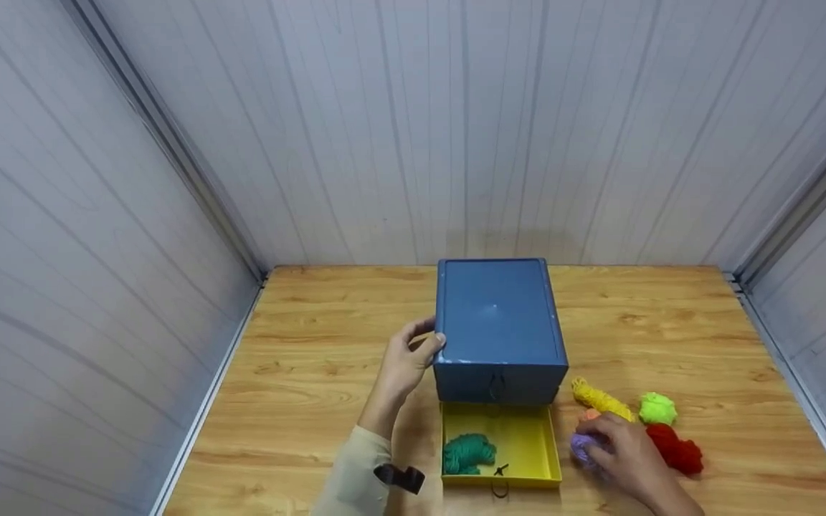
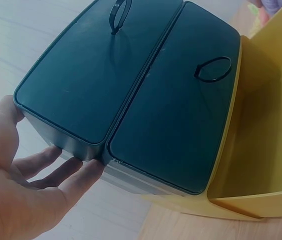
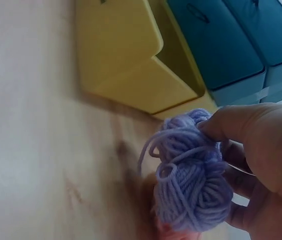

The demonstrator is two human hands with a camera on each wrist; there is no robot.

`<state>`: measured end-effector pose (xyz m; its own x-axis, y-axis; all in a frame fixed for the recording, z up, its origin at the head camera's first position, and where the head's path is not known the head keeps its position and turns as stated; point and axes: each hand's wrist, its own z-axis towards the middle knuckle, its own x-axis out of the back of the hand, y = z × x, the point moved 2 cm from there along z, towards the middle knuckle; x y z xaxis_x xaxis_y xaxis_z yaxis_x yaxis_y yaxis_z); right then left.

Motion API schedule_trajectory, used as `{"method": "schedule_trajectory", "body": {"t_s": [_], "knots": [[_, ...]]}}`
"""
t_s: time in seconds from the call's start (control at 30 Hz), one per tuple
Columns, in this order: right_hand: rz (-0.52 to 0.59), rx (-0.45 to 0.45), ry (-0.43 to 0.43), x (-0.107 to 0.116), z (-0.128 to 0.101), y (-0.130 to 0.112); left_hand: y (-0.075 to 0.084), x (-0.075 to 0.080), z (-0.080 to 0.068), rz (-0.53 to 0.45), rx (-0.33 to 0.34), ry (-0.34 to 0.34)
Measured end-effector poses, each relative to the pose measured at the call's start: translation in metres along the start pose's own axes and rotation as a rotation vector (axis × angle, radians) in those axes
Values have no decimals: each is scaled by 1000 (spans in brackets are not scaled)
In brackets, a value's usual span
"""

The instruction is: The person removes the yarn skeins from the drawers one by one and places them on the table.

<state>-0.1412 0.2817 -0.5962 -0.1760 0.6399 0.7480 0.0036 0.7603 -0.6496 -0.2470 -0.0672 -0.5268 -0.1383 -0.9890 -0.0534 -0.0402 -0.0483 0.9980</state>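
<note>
A blue drawer box (image 1: 499,312) has its yellow bottom drawer (image 1: 528,444) pulled out toward me. My left hand (image 1: 407,358) rests on the box's left side, thumb over the top edge and fingertips against the side wall. In the left wrist view, its fingers (image 2: 76,177) touch the side near the seam between two dark drawer fronts. Right of the drawer, my right hand (image 1: 624,451) pinches a purple yarn ball (image 3: 190,172) between thumb and fingers. A green yarn bundle (image 1: 469,453) lies in the left part of the yellow drawer.
Around the right hand lie a yellow yarn skein (image 1: 599,398), a neon green yarn ball (image 1: 657,408) and a red yarn bundle (image 1: 675,450). Pinkish-orange yarn (image 3: 175,232) shows beneath the purple ball. A looped handle (image 1: 500,489) hangs on the drawer front. Panel walls (image 1: 413,143) enclose the wooden table (image 1: 312,373).
</note>
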Motion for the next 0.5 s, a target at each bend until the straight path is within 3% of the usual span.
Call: {"method": "schedule_trajectory", "body": {"t_s": [0.23,0.5], "knots": [[-12,-44,-25,-4,0,8,-1,0,1,-4,-7,0],[-44,36,-12,-9,-4,16,-2,0,1,-23,1,-3]]}}
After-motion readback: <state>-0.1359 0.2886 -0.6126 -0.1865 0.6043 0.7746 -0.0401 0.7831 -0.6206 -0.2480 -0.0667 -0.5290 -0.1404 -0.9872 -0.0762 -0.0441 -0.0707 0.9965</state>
